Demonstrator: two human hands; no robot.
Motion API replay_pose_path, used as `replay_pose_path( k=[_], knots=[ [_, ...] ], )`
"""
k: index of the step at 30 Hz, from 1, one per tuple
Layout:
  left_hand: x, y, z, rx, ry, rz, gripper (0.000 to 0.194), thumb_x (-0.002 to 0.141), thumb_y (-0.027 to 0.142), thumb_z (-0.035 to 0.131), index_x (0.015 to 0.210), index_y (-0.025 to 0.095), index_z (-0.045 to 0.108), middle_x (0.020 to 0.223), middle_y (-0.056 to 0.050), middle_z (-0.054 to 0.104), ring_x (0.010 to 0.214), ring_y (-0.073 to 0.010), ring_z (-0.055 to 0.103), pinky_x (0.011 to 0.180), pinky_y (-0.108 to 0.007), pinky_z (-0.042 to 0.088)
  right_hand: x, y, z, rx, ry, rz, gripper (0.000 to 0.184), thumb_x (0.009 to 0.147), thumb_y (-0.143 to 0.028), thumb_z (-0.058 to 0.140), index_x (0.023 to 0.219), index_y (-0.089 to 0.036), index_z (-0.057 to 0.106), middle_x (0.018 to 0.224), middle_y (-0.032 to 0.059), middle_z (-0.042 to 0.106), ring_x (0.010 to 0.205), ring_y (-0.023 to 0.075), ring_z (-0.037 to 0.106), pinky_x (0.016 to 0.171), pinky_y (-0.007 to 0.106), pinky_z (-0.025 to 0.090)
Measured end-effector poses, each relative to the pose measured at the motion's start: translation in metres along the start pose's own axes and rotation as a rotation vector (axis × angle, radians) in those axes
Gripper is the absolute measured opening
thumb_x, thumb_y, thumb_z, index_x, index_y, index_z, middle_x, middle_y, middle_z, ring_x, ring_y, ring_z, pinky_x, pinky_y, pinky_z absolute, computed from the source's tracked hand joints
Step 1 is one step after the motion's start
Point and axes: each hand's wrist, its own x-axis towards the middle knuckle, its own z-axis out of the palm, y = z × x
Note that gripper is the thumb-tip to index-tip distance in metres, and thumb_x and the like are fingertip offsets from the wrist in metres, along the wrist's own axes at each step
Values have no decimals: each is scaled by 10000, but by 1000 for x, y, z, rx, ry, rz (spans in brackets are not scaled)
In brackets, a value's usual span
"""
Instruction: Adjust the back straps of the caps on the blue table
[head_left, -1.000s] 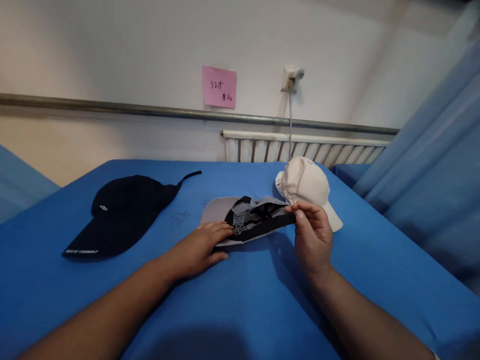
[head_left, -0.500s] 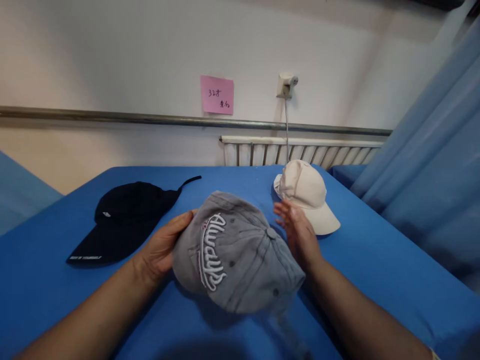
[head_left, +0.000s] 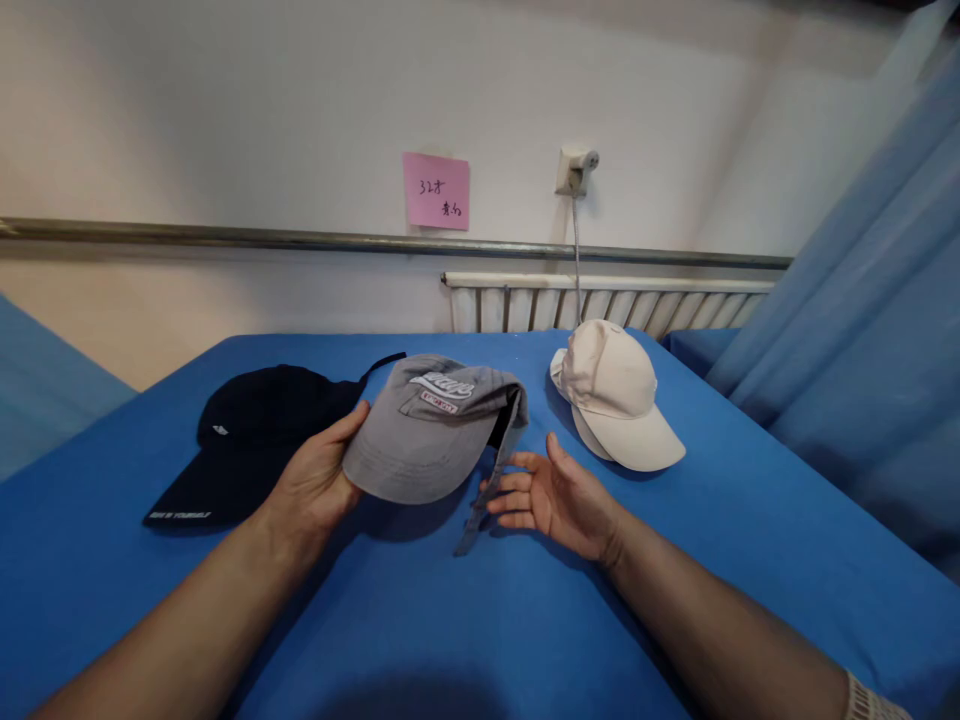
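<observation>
A grey baseball cap [head_left: 424, 440] with raised white lettering is held up over the blue surface, its brim toward me. My left hand [head_left: 322, 480] grips the brim's left edge, thumb on top and fingers underneath. From the cap's right side a grey strap [head_left: 480, 510] dangles. Beside that strap, my right hand [head_left: 559, 500] is open, palm turned inward and fingers spread; whether the fingertips touch the strap I cannot tell. To the left lies a black cap [head_left: 255, 430] with its strap stretched out behind. A cream cap [head_left: 611, 385] sits beyond my right hand.
The caps are on a blue-covered bed or table [head_left: 465, 630]. Behind it are a metal rail [head_left: 300, 240], a white radiator [head_left: 622, 300], a wall socket with a plug [head_left: 574, 172] and a pink note [head_left: 436, 192]. A blue curtain [head_left: 862, 330] hangs at the right.
The grey cap has been tipped so its brim faces me and its crown points away. My right hand has moved nearer to me and left, beside the dangling strap.
</observation>
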Motion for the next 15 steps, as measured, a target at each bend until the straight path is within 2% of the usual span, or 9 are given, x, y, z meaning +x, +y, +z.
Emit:
replay_pose_path(
  k=[2, 5, 7, 9, 11, 12, 14, 15],
  knots=[
    [-1, 10, 7, -31, 8, 48, 355, 1047, 212, 379, 1318, 80, 565, 793, -82, 777, 652, -180, 759, 703, -261, 651, 2, 2, -2, -35, 96, -56, 542, 929, -680, 505, 1132, -187, 603, 995, 83, 724, 850, 189, 712, 787, 325, 520],
    [3, 39, 26, -93, 17, 212, 340, 1063, 172, 341, 1305, 48, 546, 820, -67, 771, 660, -131, 737, 741, -234, 634, 4, 5, -6, -112, 166, -87, 451, 897, -573, 640, 1121, -182, 618, 973, 69, 724, 784, 165, 696, 739, 299, 514],
    [10, 68, 39, -114, 19, 342, 333, 1068, 144, 328, 1296, 13, 531, 903, -77, 774, 706, -109, 724, 792, -227, 616, 4, 7, -7, -163, 163, -99, 445, 867, -543, 689, 1108, -174, 630, 974, 75, 728, 777, 163, 689, 726, 297, 510],
    [19, 105, 46, -130, 3, 451, 284, 1068, 158, 378, 1268, 45, 546, 987, -31, 773, 765, -65, 710, 862, -181, 581, 2, 8, -7, -211, 144, -111, 457, 845, -535, 717, 1109, -172, 634, 981, 79, 729, 779, 163, 685, 721, 298, 503],
    [30, 143, 40, -116, -101, 631, 231, 1047, 105, 431, 1239, 57, 549, 1036, 13, 762, 855, -53, 705, 941, -195, 556, 0, 10, -6, -265, 118, -98, 479, 829, -543, 733, 1114, -170, 634, 989, 81, 727, 778, 160, 684, 720, 300, 495],
    [34, 159, 32, -104, -80, 735, 212, 1048, 90, 416, 1208, 57, 550, 1005, 31, 760, 816, -36, 695, 926, -182, 559, 0, 11, -5, -296, 102, -84, 494, 820, -551, 740, 1116, -170, 633, 992, 83, 726, 778, 161, 684, 721, 303, 492],
    [41, 180, 9, -54, 41, 749, 200, 1063, 87, 364, 1175, 76, 530, 919, 63, 751, 703, -7, 668, 863, -134, 569, -1, 13, -4, -365, 76, -61, 523, 802, -569, 753, 1119, -171, 630, 992, 85, 723, 776, 164, 687, 729, 315, 491],
    [42, 184, -7, -36, 73, 732, 221, 1066, 65, 320, 1175, 79, 512, 876, 69, 743, 654, -2, 654, 819, -112, 573, -1, 14, -4, -400, 69, -59, 534, 796, -575, 757, 1122, -172, 629, 990, 85, 722, 774, 166, 687, 735, 324, 492]
  ],
)
